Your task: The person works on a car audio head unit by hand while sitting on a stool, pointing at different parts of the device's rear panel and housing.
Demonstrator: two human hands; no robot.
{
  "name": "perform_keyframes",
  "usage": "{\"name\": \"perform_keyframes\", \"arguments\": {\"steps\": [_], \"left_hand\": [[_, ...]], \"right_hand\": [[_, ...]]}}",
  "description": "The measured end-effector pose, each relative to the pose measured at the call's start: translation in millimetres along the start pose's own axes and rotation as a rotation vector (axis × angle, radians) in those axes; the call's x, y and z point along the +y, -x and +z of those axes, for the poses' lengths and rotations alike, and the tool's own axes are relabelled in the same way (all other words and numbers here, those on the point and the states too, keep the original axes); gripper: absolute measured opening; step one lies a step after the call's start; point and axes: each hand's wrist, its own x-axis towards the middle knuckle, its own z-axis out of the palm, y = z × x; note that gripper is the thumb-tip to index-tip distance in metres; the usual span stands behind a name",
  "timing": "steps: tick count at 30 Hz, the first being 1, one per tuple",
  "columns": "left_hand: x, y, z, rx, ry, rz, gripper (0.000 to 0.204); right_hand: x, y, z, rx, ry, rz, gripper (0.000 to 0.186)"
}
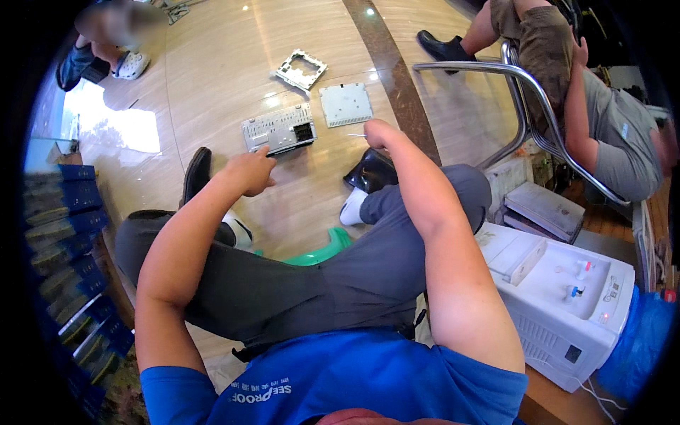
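On the floor in front of me lies a silver metal box [280,126], the chassis of a small electronic unit, with slots and a dark opening at its right end. My left hand [251,172] is at its near edge, fingers apart, one fingertip at or just touching the edge. My right hand [380,133] is closed round a screwdriver [356,134]; only its thin shaft shows, pointing left, and the handle is hidden in my fist. A flat metal cover plate [346,105] lies just beyond that hand. Farther off rests a pale open frame [301,69].
A green plastic piece [322,249] shows between my legs. A steel-framed chair [524,92] with a seated person stands at the right. Nearer is a white water dispenser [559,297]. Blue boxes [67,205] are stacked at the left. Another person's foot [132,65] is at the far left.
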Motion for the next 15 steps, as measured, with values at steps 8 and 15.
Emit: {"name": "perform_keyframes", "arguments": {"steps": [8, 15], "left_hand": [[-5.2, 5.0, 12.6, -0.055, -0.01, -0.041, 0.041], [-16.2, -7.6, 20.4, -0.056, 0.007, -0.101, 0.043]], "right_hand": [[-15.4, -9.4, -0.8, -0.027, -0.1, 0.188, 0.025], [11.3, -44.5, 23.6, 0.005, -0.237, 0.309, 0.025]]}}
